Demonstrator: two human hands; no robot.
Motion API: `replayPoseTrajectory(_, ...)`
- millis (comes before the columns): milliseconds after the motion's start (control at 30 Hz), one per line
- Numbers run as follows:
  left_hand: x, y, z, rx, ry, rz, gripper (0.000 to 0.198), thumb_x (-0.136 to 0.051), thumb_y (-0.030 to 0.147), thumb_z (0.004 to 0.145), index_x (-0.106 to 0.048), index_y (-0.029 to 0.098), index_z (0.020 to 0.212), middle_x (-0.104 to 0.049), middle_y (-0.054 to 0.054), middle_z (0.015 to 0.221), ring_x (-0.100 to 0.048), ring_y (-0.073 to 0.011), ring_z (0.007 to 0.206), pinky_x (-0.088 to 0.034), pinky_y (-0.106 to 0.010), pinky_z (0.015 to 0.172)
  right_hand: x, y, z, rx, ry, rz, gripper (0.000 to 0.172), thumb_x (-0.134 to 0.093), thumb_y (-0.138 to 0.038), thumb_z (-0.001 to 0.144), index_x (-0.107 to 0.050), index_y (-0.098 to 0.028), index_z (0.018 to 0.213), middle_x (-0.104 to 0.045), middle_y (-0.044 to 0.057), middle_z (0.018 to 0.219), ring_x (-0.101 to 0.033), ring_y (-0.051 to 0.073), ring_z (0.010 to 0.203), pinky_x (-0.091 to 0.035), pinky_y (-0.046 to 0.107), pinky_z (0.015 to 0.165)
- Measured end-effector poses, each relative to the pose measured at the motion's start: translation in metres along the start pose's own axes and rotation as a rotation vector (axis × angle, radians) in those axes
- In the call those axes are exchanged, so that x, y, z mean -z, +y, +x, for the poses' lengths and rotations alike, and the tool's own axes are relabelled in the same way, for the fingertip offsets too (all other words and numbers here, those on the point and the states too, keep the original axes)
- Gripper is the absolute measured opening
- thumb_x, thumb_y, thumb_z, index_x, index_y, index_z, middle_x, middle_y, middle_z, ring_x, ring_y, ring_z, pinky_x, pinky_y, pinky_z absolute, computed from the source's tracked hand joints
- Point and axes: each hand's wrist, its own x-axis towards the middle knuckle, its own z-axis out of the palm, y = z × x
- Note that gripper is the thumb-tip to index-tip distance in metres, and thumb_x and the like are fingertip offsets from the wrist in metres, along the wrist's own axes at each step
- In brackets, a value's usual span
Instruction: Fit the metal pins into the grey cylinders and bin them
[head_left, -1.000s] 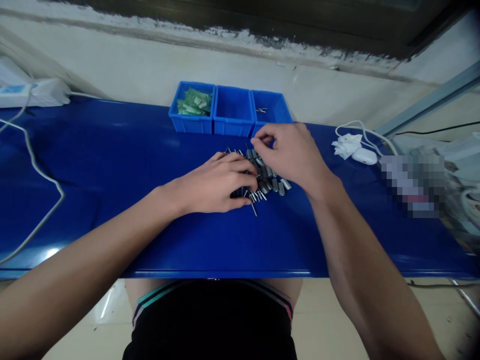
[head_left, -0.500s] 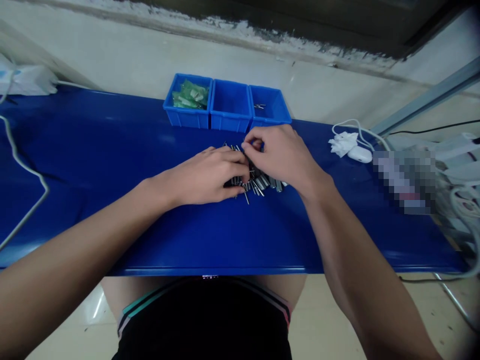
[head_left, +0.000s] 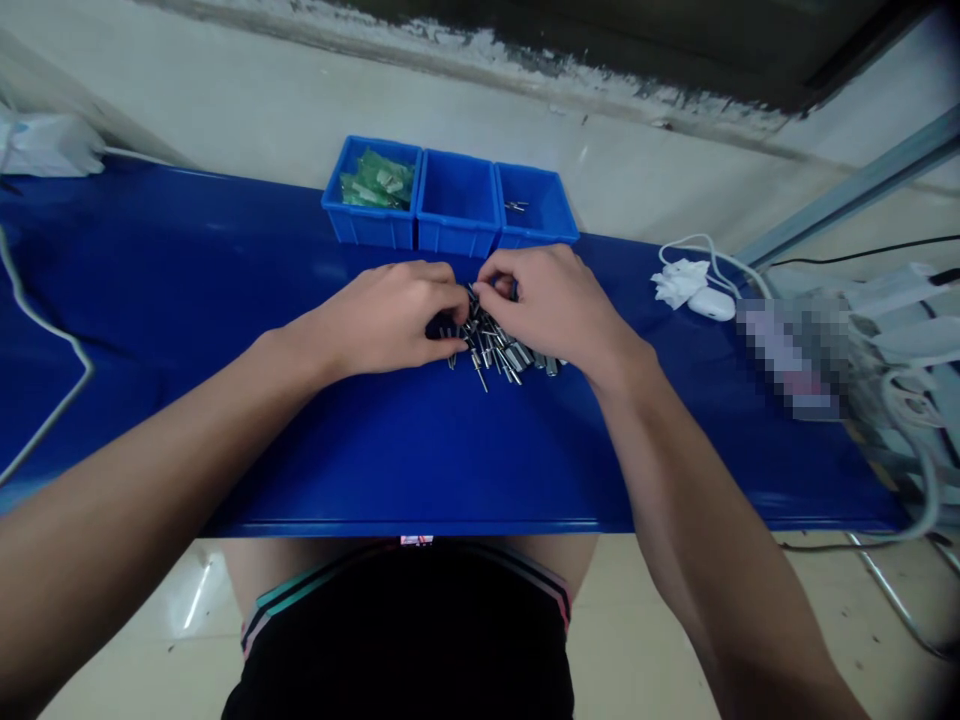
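A pile of small silver metal parts (head_left: 495,345) lies on the blue table; thin-stemmed pieces that look like blind rivets are mixed with thicker hexagonal spacers (head_left: 517,356). From the left, my left hand (head_left: 401,315) reaches over the pile's edge, fingers bent and thumb apart from them, with loose pieces showing in the gap. At the pile's far side, the thumb and forefinger of my right hand (head_left: 551,300) are pinched together. A thin metal end shows by those fingertips, but whether it is held cannot be made out.
Behind the pile stand three joined blue bins: the left bin (head_left: 371,225) contains green plastic bags, the middle one (head_left: 456,238) shows its bare inside, the right one (head_left: 551,235) holds a few metal pieces. Crumpled tissue (head_left: 681,283), a white mouse-like object (head_left: 711,303) and cables lie right.
My left hand has drawn back leftward, uncovering more of the pile, and its fingers are less spread. My right hand keeps its pinch at nearly the same place. The view has shifted slightly.
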Motion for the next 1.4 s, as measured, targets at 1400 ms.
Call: replayPoseTrajectory(1400, 0.012, -0.001, -0.001, 0.02, -0.047, -0.079, 0.019, -0.057, 0.014, 0.086, -0.073, 0.021, 0.094, -0.076, -0.003, 0.09, -0.067, -0.0187, 0.074, -0.043, -0.029, 0.067, -0.016, 0.001, 0.0, 0.178, -0.179, 0.051, 0.016, -0.068, -0.031, 0.091, -0.06, -0.022, 0.08, -0.062, 0.003, 0.086, -0.058, 0.02, 0.085, -0.038, 0.034, 0.072)
